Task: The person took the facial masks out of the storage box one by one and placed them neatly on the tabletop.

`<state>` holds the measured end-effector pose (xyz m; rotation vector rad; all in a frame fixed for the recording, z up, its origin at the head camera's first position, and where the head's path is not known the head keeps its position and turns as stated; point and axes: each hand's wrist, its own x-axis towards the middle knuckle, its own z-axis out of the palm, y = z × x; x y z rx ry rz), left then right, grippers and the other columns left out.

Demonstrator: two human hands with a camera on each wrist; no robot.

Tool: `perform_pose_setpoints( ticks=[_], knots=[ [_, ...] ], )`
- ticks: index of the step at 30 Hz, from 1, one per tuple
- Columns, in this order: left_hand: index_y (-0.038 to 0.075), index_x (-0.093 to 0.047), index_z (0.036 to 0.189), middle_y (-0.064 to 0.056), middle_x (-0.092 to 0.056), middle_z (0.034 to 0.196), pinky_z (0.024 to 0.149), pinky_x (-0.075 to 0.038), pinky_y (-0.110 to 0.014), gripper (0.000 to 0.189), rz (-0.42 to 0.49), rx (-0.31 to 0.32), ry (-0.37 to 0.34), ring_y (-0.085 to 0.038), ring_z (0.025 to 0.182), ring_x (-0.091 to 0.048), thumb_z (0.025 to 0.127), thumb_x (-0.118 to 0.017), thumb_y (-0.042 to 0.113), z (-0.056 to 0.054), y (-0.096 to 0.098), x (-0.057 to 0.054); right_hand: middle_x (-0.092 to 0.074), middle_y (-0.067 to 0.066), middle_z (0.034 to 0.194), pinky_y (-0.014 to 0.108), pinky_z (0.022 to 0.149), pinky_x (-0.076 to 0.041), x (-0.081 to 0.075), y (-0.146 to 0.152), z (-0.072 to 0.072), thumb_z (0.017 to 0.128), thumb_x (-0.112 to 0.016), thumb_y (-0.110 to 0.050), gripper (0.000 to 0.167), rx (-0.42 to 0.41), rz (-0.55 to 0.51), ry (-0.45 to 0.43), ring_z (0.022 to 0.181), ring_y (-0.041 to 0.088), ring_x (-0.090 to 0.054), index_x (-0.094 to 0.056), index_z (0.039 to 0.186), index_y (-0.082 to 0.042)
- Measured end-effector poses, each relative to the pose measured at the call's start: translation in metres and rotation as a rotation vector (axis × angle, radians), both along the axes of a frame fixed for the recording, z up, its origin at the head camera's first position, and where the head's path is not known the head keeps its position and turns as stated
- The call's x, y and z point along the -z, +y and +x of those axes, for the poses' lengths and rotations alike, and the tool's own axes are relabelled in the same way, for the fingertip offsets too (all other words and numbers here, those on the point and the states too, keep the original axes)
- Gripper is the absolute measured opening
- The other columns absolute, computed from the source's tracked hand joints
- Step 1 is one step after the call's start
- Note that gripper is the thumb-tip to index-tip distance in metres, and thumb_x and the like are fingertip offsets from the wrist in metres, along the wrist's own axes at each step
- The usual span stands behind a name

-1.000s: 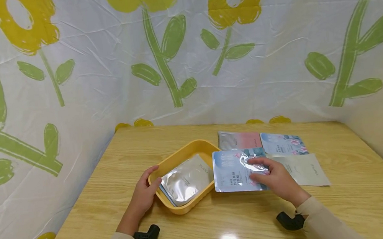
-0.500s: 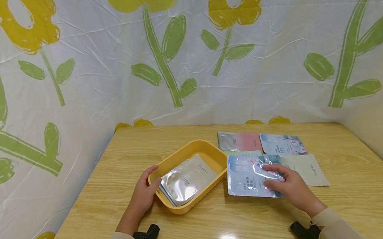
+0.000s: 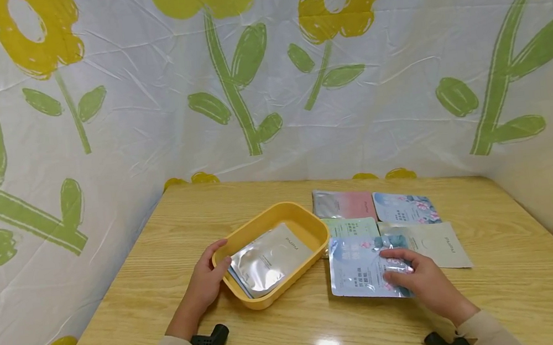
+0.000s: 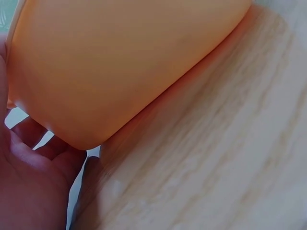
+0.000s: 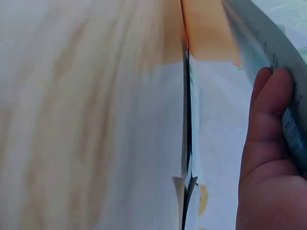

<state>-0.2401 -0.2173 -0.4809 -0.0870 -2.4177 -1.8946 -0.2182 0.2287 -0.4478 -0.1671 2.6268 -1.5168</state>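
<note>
My left hand (image 3: 205, 279) grips the left end of a yellow plastic tray (image 3: 307, 230), thumb over the rim; the left wrist view shows its fingers around the outside of the tray's wall (image 4: 120, 62). Inside the tray lies a shiny silver face mask packet (image 3: 269, 256), with a bluish edge showing beneath it. My right hand (image 3: 427, 283) pinches the right side of a blue floral face mask packet (image 3: 355, 267), held flat just right of the tray. It partly covers a green packet (image 3: 349, 226). In the right wrist view the held packet (image 5: 264, 28) stands above the tabletop.
Behind the held packet lie a pink-and-silver packet (image 3: 344, 205), another blue floral packet (image 3: 405, 207) and a pale packet (image 3: 438, 246). They rest on a wooden table (image 3: 210, 212). A flower-printed cloth (image 3: 149, 96) encloses the back and sides.
My right hand has drawn the blue packet from the tray's right edge to the right and nearer, uncovering the green packet. The left hand and the tray have stayed in place.
</note>
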Motion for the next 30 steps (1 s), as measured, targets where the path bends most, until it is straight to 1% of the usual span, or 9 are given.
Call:
perform_pose_setpoints(
  ticks=[5,7,10,13,18,24,26,30],
  knots=[
    [0.011,-0.046,0.147,-0.015,-0.036,0.156,0.115,-0.029,-0.048,0.046,-0.027,-0.012,-0.007,-0.032,0.145,-0.031,0.102,-0.056,0.015,0.0,-0.001,0.0,-0.053,0.022,0.137,0.017,0.082,-0.046,0.002,-0.004,0.001,0.09,-0.076,-0.022,0.05,-0.012,0.027,0.011,0.105,0.015,-0.054,-0.061,0.133,-0.001],
    [0.011,-0.046,0.147,-0.015,-0.036,0.156,0.115,-0.029,-0.048,0.046,-0.024,-0.009,-0.006,-0.032,0.144,-0.032,0.102,-0.056,0.015,0.0,-0.001,0.0,-0.056,0.021,0.133,0.019,0.08,-0.048,0.003,-0.007,0.001,0.089,-0.077,-0.02,0.05,-0.023,0.004,0.0,0.101,0.015,-0.057,-0.061,0.132,0.0],
    [0.011,-0.045,0.147,-0.016,-0.036,0.156,0.115,-0.029,-0.047,0.046,-0.007,0.001,-0.005,-0.032,0.144,-0.032,0.103,-0.056,0.015,0.0,-0.001,0.0,-0.062,0.019,0.123,0.024,0.076,-0.053,0.004,-0.011,0.002,0.089,-0.076,-0.016,0.051,-0.052,-0.052,-0.029,0.089,0.015,-0.064,-0.059,0.133,0.004],
    [0.009,-0.044,0.148,-0.017,-0.035,0.156,0.115,-0.03,-0.048,0.047,-0.001,0.012,0.005,-0.032,0.144,-0.032,0.103,-0.056,0.016,0.0,-0.002,0.001,-0.064,0.018,0.119,0.026,0.075,-0.053,0.004,-0.014,0.003,0.089,-0.076,-0.017,0.052,-0.06,-0.053,-0.049,0.087,0.016,-0.065,-0.058,0.133,0.004],
    [0.01,-0.044,0.148,-0.016,-0.036,0.156,0.113,-0.033,-0.046,0.048,-0.02,0.002,0.0,-0.032,0.143,-0.035,0.102,-0.058,0.018,0.001,-0.002,0.002,-0.063,0.017,0.123,0.025,0.077,-0.051,0.005,-0.019,0.003,0.086,-0.078,-0.019,0.052,-0.039,0.016,-0.063,0.093,0.019,-0.061,-0.061,0.131,0.001],
    [0.012,-0.044,0.148,-0.014,-0.036,0.156,0.112,-0.035,-0.046,0.048,-0.027,-0.012,-0.021,-0.031,0.142,-0.036,0.102,-0.058,0.016,0.001,-0.004,0.002,-0.061,0.018,0.127,0.027,0.082,-0.049,0.006,-0.02,0.002,0.084,-0.081,-0.022,0.053,-0.034,0.089,-0.07,0.102,0.023,-0.057,-0.064,0.129,0.0],
    [0.012,-0.044,0.148,-0.014,-0.036,0.156,0.112,-0.035,-0.046,0.048,-0.028,-0.011,-0.021,-0.031,0.142,-0.036,0.102,-0.058,0.016,0.001,-0.005,0.002,-0.059,0.02,0.131,0.031,0.086,-0.048,0.006,-0.02,0.002,0.084,-0.081,-0.024,0.053,-0.041,0.113,-0.063,0.107,0.025,-0.055,-0.064,0.129,0.0],
    [0.011,-0.043,0.149,-0.015,-0.035,0.156,0.112,-0.035,-0.046,0.049,-0.029,-0.008,-0.022,-0.032,0.142,-0.036,0.102,-0.058,0.016,0.002,-0.009,0.0,-0.056,0.022,0.135,0.041,0.093,-0.047,0.007,-0.022,0.002,0.084,-0.081,-0.025,0.053,-0.051,0.135,-0.061,0.111,0.029,-0.053,-0.064,0.128,0.0]
  ],
)
